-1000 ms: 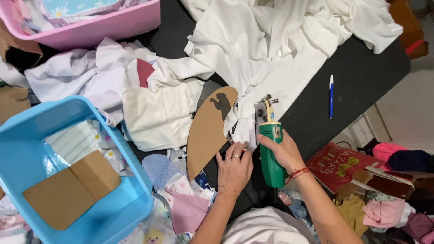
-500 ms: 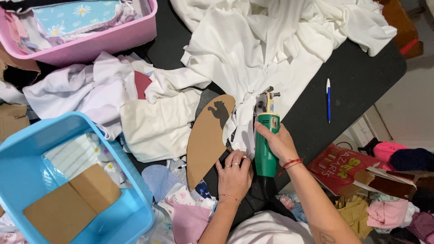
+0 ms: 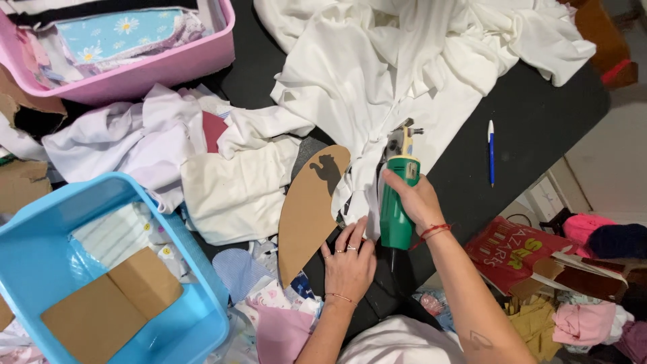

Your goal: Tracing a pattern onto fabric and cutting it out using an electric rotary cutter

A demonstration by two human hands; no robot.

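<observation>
Right hand (image 3: 416, 200) wrapped tight around the green body of an electric fabric cutter (image 3: 397, 202), fingers closed on it, red cord bracelet at the wrist. Cutter stands near upright on the black table (image 3: 539, 128); its metal head, just above the grip, is buried in the edge of a big heap of white cloth (image 3: 391, 74).

Left hand (image 3: 349, 259) lies flat, fingers spread and holding nothing, pressing down on the white cloth just left of and below the cutter grip (rings on two fingers, thin bracelet at the wrist).

Touching the left hand's fingertips, to its left: a curved brown cardboard pattern (image 3: 306, 212), long and rounded, lying partly on the cloth, the cutter's shadow across its upper end.

Further left of the pattern: cream cloth pieces (image 3: 236, 192), then a blue plastic bin (image 3: 202, 290) holding folded cardboard and printed fabric.

Well above and left of the grip: a pink bin (image 3: 168, 64) with flowered fabric.

Right of the grip, well apart: a blue-and-white pen (image 3: 491, 152) on bare table. Lower right: a red printed bag (image 3: 512, 249) and mixed coloured cloth.
</observation>
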